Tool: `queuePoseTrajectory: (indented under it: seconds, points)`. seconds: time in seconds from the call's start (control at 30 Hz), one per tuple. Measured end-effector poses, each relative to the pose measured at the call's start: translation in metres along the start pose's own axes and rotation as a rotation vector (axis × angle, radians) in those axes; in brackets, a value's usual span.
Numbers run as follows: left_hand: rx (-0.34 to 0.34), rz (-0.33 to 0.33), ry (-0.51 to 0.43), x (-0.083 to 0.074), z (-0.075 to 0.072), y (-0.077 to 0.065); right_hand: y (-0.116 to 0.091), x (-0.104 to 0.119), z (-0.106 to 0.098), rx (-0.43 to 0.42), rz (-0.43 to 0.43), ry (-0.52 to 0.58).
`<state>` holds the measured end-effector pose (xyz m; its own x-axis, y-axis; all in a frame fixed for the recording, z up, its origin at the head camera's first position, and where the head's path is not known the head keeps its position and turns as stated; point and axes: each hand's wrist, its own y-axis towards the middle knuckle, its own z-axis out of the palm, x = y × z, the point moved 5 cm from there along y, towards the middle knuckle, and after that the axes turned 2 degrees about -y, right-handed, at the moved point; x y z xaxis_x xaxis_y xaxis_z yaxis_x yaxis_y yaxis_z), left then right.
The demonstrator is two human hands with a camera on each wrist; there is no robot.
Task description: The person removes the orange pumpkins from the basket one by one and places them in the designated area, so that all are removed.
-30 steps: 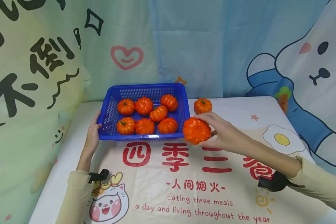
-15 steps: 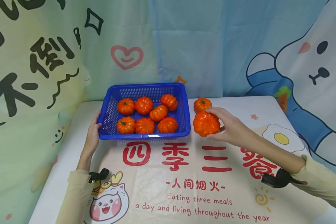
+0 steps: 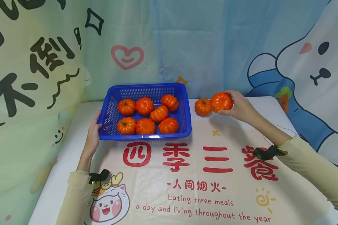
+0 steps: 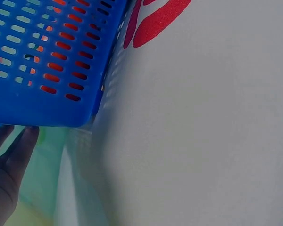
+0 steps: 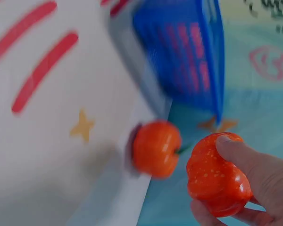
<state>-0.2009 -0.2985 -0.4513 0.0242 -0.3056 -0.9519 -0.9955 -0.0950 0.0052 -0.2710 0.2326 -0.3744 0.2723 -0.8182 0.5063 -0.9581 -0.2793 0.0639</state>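
My right hand [image 3: 240, 106] grips a small orange toy pumpkin [image 3: 221, 102] at the back right of the table, thumb on one side and fingers on the other. The right wrist view shows the same pumpkin [image 5: 218, 174], glossy and ribbed. Just left of it, a second toy pumpkin [image 3: 203, 107] with a green stem rests on the table. My left hand [image 3: 93, 136] touches the left rim of a blue plastic basket [image 3: 143, 137]. Its fingers [image 4: 22, 149] look fairly straight against the rim in the left wrist view. Inside the basket lie several similar pumpkins [image 3: 126, 126].
A printed cloth [image 3: 197, 190] with red lettering covers the front of the white table [image 3: 64, 156]. Behind stands a blue-green curtain [image 3: 191, 47] with cartoon prints. A black wrist camera [image 3: 266, 153] sits on the right sleeve; another [image 3: 99, 176] is on the left.
My right hand has carried its pumpkin from the basket's right front corner back and to the right, beside the one on the table. The left hand and basket have stayed put.
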Motion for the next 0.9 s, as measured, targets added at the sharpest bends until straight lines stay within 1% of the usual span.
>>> queuePoseTrajectory:
  seconds: [0.07, 0.13, 0.27, 0.47, 0.63, 0.9]
  points:
    - [-0.003, 0.008, 0.004, 0.008, 0.0, 0.003, 0.009, -0.013, 0.0, -0.013, 0.026, -0.013]
    - [0.0, 0.004, 0.003, 0.008, 0.0, 0.003, 0.016, -0.024, 0.0, -0.026, 0.05, -0.037]
    - [0.001, 0.005, 0.011, 0.008, 0.0, 0.002, 0.024, -0.036, 0.001, -0.041, 0.08, -0.09]
    - [-0.006, 0.009, 0.008, 0.008, -0.001, 0.002, 0.03, -0.044, 0.001, -0.044, 0.101, -0.154]
    - [-0.006, 0.008, 0.007, 0.009, 0.0, 0.002, 0.034, -0.05, 0.003, -0.032, 0.132, -0.138]
    - [-0.013, 0.011, 0.023, 0.007, -0.001, 0.002, 0.039, -0.056, 0.008, 0.009, 0.15, -0.128]
